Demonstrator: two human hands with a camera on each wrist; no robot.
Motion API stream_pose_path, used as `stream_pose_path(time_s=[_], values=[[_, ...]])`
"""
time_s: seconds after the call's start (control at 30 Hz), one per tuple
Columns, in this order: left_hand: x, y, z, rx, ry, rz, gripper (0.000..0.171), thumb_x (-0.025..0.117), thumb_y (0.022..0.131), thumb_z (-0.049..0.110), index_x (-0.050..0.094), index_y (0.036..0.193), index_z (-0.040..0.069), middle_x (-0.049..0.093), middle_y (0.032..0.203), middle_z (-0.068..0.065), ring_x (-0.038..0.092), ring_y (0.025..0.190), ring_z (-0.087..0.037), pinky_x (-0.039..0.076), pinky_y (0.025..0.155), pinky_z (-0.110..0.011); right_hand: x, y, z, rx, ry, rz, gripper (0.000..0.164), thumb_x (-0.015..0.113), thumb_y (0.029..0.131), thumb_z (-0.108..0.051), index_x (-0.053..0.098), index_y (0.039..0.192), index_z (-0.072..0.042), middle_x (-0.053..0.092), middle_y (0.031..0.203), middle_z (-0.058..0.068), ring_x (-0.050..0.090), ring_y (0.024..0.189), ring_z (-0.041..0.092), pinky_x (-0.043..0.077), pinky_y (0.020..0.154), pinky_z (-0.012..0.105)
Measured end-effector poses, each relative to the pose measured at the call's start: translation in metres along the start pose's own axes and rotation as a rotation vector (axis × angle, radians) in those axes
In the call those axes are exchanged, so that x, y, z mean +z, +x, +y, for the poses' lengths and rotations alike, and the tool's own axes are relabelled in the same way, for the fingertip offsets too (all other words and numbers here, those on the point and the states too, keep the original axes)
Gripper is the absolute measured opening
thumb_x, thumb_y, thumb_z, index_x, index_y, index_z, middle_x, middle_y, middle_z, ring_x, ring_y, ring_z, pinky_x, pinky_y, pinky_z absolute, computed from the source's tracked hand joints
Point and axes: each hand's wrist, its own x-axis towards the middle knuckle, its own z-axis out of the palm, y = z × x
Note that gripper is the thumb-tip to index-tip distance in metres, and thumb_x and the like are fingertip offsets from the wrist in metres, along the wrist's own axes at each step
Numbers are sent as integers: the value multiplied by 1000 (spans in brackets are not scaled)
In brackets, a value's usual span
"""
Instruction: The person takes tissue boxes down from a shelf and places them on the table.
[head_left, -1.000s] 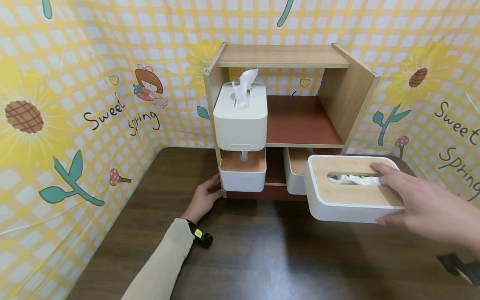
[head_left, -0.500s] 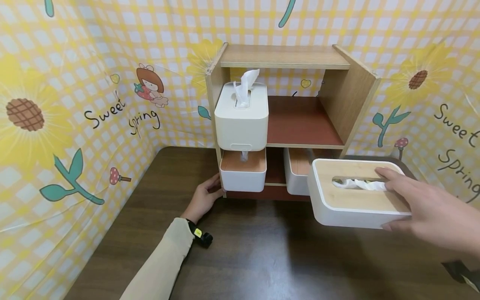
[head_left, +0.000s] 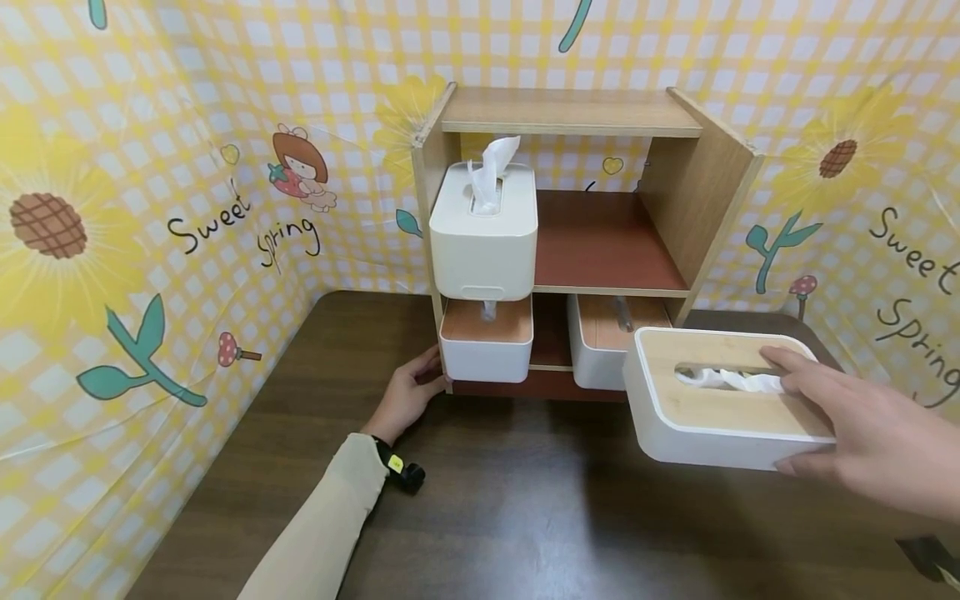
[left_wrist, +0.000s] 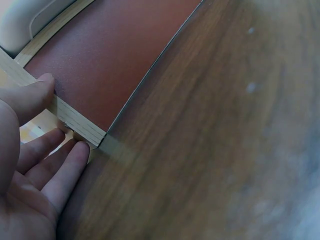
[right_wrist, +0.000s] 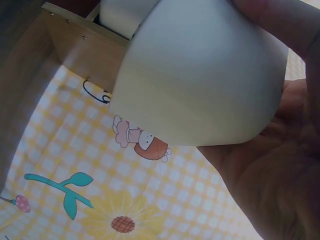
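Observation:
My right hand grips one end of a long white tissue box with a light wooden lid, held in front of the shelf's lower right. White tissue shows in its slot. In the right wrist view the thumb and palm clasp the box's white end. My left hand holds the lower left side panel of a small wooden shelf. Seen from the left wrist, the thumb lies on the panel's inner side and the fingers on its outer side.
A cream tissue box with tissue sticking up stands on the upper left shelf. Below it sits a white box with a wooden lid; a similar box is at lower right. Patterned cloth surrounds the dark wooden table.
My right hand has drawn the long tissue box a little right and toward me, uncovering more of the lower right box. My left hand stays on the side panel.

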Motion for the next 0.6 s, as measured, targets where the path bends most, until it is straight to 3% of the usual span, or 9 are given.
stream_pose_path(time_s=[0.2, 0.33, 0.6], values=[[-3, -10, 31, 25, 17, -11, 57, 69, 92, 11, 46, 144, 2, 58, 131, -18, 51, 123, -30, 42, 97, -51, 4, -4, 4, -15, -12, 9, 94, 94, 50, -42, 54, 128, -9, 50, 139, 18, 59, 86, 20, 46, 64, 36], [-3, -10, 32, 2, -2, -16, 57, 69, 92, 11, 46, 144, 5, 58, 132, -16, 50, 124, -28, 43, 97, -48, 5, -6, 5, -29, -13, 23, 83, 95, 49, -40, 59, 117, -12, 48, 142, 16, 60, 86, 22, 46, 64, 34], [-3, -10, 32, -12, -8, -19, 57, 69, 92, 11, 47, 144, 5, 58, 132, -16, 50, 124, -27, 43, 97, -49, 11, -10, 13, -18, -9, 20, 90, 95, 47, -42, 58, 122, -11, 48, 142, 15, 60, 85, 22, 45, 63, 33]])
